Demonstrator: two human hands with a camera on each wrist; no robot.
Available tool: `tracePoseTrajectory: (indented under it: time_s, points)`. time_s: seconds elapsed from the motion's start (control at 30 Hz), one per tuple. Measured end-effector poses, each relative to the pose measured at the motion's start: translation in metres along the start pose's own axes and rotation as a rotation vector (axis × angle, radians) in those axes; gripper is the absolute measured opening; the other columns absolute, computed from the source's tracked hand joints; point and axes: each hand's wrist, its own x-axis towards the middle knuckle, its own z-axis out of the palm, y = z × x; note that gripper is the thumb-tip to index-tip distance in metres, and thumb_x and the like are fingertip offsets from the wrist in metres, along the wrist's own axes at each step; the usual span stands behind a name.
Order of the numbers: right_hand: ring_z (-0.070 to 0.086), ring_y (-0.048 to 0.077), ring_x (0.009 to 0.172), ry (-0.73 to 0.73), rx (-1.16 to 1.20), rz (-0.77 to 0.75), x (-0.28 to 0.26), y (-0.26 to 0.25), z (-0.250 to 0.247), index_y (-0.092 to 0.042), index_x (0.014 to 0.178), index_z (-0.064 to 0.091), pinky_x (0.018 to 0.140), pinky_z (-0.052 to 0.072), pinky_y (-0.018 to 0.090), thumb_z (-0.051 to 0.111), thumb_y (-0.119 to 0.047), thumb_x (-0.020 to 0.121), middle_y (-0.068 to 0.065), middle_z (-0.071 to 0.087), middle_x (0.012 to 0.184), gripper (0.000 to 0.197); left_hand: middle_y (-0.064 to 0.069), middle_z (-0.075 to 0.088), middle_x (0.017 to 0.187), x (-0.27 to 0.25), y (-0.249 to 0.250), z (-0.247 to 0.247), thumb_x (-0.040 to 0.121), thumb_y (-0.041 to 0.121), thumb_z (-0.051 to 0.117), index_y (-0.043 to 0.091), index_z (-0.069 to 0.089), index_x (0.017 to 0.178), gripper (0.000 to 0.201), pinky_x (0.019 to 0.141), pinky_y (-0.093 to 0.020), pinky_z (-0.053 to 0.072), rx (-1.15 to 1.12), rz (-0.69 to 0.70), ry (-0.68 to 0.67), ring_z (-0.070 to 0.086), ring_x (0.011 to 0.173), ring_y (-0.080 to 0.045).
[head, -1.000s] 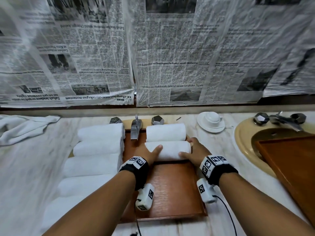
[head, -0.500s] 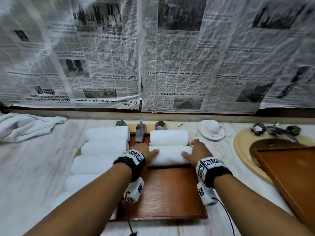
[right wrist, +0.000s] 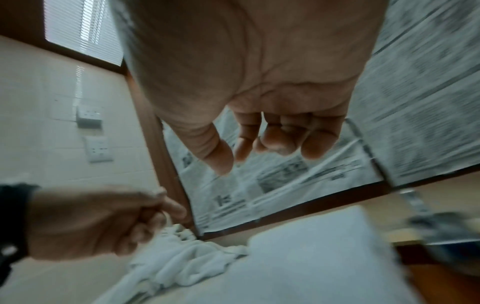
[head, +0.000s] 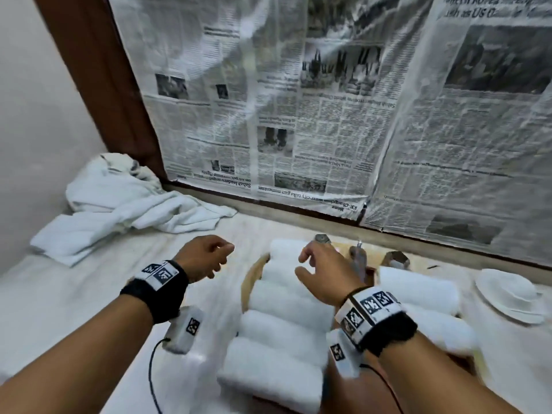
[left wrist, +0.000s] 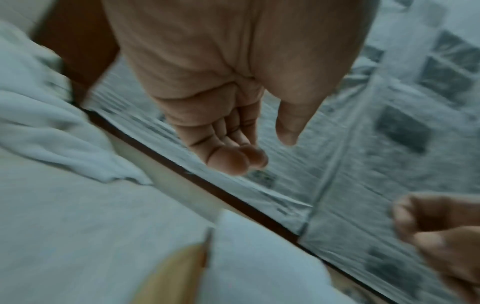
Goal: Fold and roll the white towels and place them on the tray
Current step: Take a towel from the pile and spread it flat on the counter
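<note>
Both my hands hang in the air above the counter and hold nothing, fingers loosely curled. My left hand (head: 222, 259) (left wrist: 259, 150) is over bare marble, short of the heap of unfolded white towels (head: 125, 204) (left wrist: 46, 123) in the back left corner. My right hand (head: 301, 265) (right wrist: 249, 156) hovers over the far end of a column of rolled white towels (head: 283, 318) (right wrist: 306, 246). To its right, two more rolled towels (head: 418, 289) lie on the wooden tray (head: 466, 364), which is mostly hidden by my right wrist.
A chrome faucet (head: 358, 261) stands behind the tray, over a tan sink rim (head: 254, 273). A white saucer with an upturned cup (head: 507, 294) sits at the right. Newspaper sheets (head: 328, 115) cover the back wall; a brown frame (head: 104, 70) and a plain wall close the left.
Both hands have let go of the rolled towel on the tray, lifted and moved left. The head view has swung left toward the heap of unfolded towels.
</note>
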Motion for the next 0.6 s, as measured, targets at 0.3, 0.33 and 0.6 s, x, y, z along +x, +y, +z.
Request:
tracePoseTrajectory:
  time_s: [0.3,0.33,0.6]
  points:
    - [0.056,0.014,0.092,-0.343,-0.08,-0.103,0.144,-0.18,0.127,-0.032,0.098,0.052,0.078,0.043,0.029,0.059,-0.047,0.087,-0.006,0.058,0.103,0.019,-0.007,0.054,0.129,0.067,-0.188,-0.189,0.09,0.045,0.063,0.018,0.051,0.135,0.054,0.097,-0.026,0.039,0.595,-0.089,0.221,0.053,0.117,-0.021]
    - [0.056,0.015,0.094,-0.348,-0.088,-0.087,0.16,-0.196,0.148,-0.033,0.098,0.051,0.081,0.043,0.028,0.058,-0.046,0.088,-0.006,0.056,0.104,0.019,-0.009,0.045,0.14,0.081,-0.208,-0.21,0.09,0.047,0.062,0.018,0.042,0.143,0.064,0.105,-0.031,0.035,0.666,-0.075,0.26,0.046,0.126,-0.026]
    - [0.055,0.016,0.113,-0.411,0.04,0.064,0.18,-0.3,0.286,-0.031,0.123,0.049,0.097,0.043,0.03,0.057,-0.046,0.091,-0.002,0.045,0.125,0.035,-0.001,0.045,0.139,0.14,-0.272,-0.293,0.092,0.054,0.051,0.03,0.029,0.147,0.065,0.099,-0.04,0.038,1.089,-0.031,0.119,0.043,0.125,-0.027]
